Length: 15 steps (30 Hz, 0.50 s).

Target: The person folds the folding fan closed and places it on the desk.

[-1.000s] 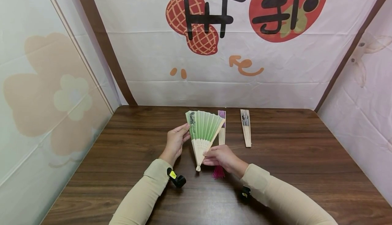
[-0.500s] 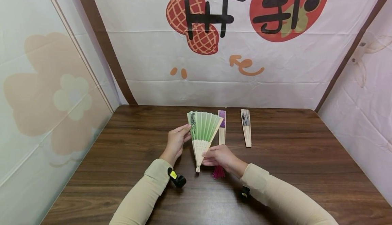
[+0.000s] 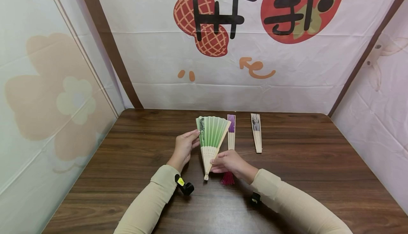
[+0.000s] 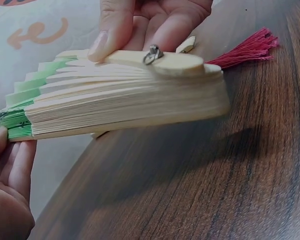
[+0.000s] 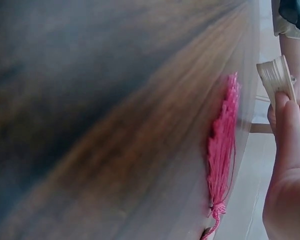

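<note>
A green folding fan [image 3: 214, 131], partly spread, is held between both hands above the table. My left hand [image 3: 183, 149] pinches its left edge at the green pleated part, thumb on top. Lower down, my right hand [image 3: 232, 163] pinches the right outer rib near the pivot. In the left wrist view the pale ribs [image 4: 115, 100] lie stacked close on the near side, with a metal ring [image 4: 152, 54] at the pivot end. Beyond the right hand lies a closed purple fan [image 3: 231, 131], its middle hidden by that hand. Its magenta tassel [image 3: 227, 178] shows below.
A second closed fan [image 3: 256, 133], grey-patterned with pale ribs, lies farther right on the brown wooden table [image 3: 302, 170]. A printed white cloth [image 3: 204, 96] stands along the back edge, with more cloth at both sides. Each wrist wears a small black camera [image 3: 185, 185].
The green fan has narrowed, its right edge drawing in toward the left. Its pivot end has dropped slightly toward me. Both hands keep their hold and have barely moved.
</note>
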Each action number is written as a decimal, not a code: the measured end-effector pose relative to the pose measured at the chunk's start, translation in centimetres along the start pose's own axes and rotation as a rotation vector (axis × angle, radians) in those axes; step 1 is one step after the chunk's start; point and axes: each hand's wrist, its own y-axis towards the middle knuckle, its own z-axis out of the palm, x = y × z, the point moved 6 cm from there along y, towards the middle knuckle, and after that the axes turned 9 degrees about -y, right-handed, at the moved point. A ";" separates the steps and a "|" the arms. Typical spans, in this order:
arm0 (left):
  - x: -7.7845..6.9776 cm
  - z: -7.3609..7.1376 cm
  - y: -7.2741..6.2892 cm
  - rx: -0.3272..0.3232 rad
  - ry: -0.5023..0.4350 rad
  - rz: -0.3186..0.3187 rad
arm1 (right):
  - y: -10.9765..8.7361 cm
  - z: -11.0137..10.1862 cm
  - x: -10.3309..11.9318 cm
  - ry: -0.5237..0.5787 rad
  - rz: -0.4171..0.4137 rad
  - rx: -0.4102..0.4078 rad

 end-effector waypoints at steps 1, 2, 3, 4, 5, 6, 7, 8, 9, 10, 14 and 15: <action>0.0 0.0 0.0 0.002 0.002 0.000 | 0.0 0.0 0.0 -0.003 -0.001 0.005; 0.0 0.0 0.0 0.003 0.002 -0.002 | 0.0 0.0 0.1 -0.007 -0.002 0.009; 0.0 0.0 0.0 0.002 0.002 -0.004 | 0.0 0.0 0.1 -0.012 -0.001 0.012; 0.0 0.0 0.0 0.002 0.003 -0.005 | 0.0 0.0 0.1 -0.016 0.000 0.013; 0.0 0.0 0.0 0.001 0.003 -0.006 | 0.0 -0.1 0.1 -0.015 0.005 0.011; 0.0 0.0 0.0 0.001 0.002 -0.006 | 0.0 -0.2 0.0 -0.010 0.011 0.007; -0.1 0.0 0.0 0.001 -0.001 -0.005 | 0.1 -0.2 0.0 -0.004 0.019 0.000; -0.1 0.0 0.0 -0.001 -0.004 -0.006 | 0.1 -0.3 -0.1 0.001 0.026 -0.007; -0.1 0.0 0.0 -0.001 -0.007 -0.006 | 0.2 -0.4 -0.1 0.007 0.033 -0.014; -0.1 0.0 0.0 0.000 -0.008 -0.005 | 0.3 -0.4 -0.2 0.016 0.038 -0.019; -0.1 0.0 0.1 -0.001 -0.008 -0.010 | 0.4 -0.5 -0.2 0.029 0.037 -0.020; -0.1 -0.1 0.1 -0.003 -0.005 -0.012 | 0.4 -0.5 -0.2 0.028 0.034 -0.018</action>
